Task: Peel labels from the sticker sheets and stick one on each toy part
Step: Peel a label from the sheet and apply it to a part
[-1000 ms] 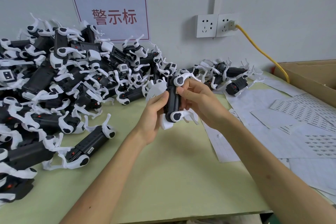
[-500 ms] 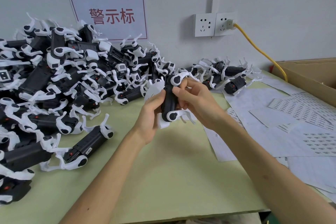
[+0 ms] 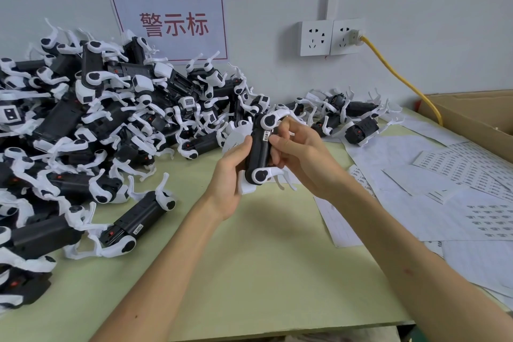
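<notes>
Above the middle of the table I hold a black toy part with white legs (image 3: 259,157) upright. My left hand (image 3: 231,172) grips its left side, thumb along the body. My right hand (image 3: 298,155) curls round its right side, and the thumb tip touches a small white label (image 3: 266,136) stuck near the top of the black body. Sticker sheets (image 3: 455,166) lie spread on the table to the right.
A big heap of black-and-white toy parts (image 3: 91,125) fills the left and back of the green table (image 3: 272,272). A few more toy parts (image 3: 358,125) lie by the wall. A cardboard box (image 3: 477,116) stands at the far right, under a yellow cable (image 3: 399,78).
The right thumb slid off the label spot, so the white label now shows on the body. Both hands and the part stay in nearly the same place.
</notes>
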A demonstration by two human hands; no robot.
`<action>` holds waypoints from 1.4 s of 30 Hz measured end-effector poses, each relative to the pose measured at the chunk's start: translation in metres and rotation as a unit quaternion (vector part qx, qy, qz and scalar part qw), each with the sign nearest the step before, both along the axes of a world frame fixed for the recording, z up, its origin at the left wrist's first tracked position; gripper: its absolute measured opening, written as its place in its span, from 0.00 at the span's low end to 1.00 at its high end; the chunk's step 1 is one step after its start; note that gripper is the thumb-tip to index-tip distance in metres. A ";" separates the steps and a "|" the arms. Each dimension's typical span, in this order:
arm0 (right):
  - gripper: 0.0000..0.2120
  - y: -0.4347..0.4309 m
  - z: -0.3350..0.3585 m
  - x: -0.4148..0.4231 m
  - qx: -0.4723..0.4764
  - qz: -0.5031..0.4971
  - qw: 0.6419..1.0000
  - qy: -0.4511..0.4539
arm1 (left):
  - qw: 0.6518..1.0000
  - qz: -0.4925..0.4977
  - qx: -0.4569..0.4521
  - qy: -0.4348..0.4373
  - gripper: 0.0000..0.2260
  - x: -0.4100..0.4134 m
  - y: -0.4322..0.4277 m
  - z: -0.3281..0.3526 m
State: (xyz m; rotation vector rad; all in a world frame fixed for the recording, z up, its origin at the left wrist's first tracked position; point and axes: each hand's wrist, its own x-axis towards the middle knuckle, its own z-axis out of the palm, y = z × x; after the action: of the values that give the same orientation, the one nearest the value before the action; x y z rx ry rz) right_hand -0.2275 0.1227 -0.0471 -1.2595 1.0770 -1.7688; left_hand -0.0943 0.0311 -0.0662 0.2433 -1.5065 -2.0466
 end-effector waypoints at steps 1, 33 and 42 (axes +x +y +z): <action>0.14 0.000 -0.001 0.000 0.000 -0.009 1.000 0.004 | 1.000 -0.002 -0.002 0.000 0.18 0.000 0.000 0.000; 0.23 0.017 0.006 -0.042 0.121 -0.055 0.952 0.277 | 0.965 -0.135 0.091 -0.208 0.27 0.004 -0.017 -0.003; 0.10 0.026 -0.013 -0.087 0.215 -0.068 0.968 0.112 | 0.981 0.048 0.177 -0.066 0.25 -0.002 -0.029 -0.005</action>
State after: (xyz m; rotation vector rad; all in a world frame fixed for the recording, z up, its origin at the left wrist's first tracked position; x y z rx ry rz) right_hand -0.3141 0.1489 -0.0599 -1.1483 1.6116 -1.4005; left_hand -0.0968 0.0019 -0.0711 0.5901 -1.1681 -2.2458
